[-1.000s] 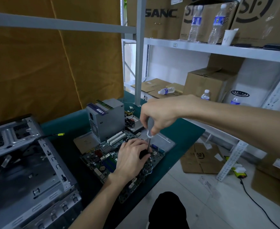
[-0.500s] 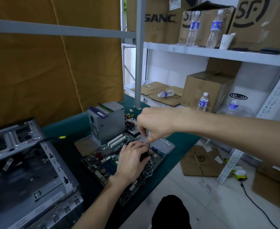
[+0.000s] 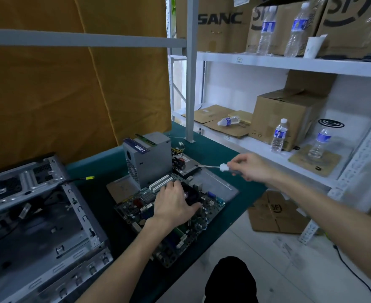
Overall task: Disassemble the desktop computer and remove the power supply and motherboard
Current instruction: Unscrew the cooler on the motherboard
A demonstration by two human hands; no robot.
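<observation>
**Motherboard out on the bench, cooler under the left hand**

Motherboard (image 3: 158,215) lies flat on the green table (image 3: 213,154), near its right edge and close to the front, with one corner reaching toward the person. The left hand (image 3: 173,204) rests on top of it, fingers curved over the black cooler (image 3: 191,194) in the middle of the board, gripping it.

The right hand (image 3: 252,167) is raised above the table's right edge, clear of the board, and is clenched around the handle of a screwdriver (image 3: 221,167). The shaft lies nearly level and points left toward a grey drive (image 3: 189,167) sitting further back.

The power supply (image 3: 148,157) stands upright just behind the motherboard, its bundle of wires (image 3: 178,153) trailing to the right. A flat grey panel (image 3: 217,184) lies beneath the board's right side.

The opened computer case (image 3: 38,215) takes up the left end of the table, and a cable with a yellow plug (image 3: 89,178) hangs out of it onto the green surface.
</observation>
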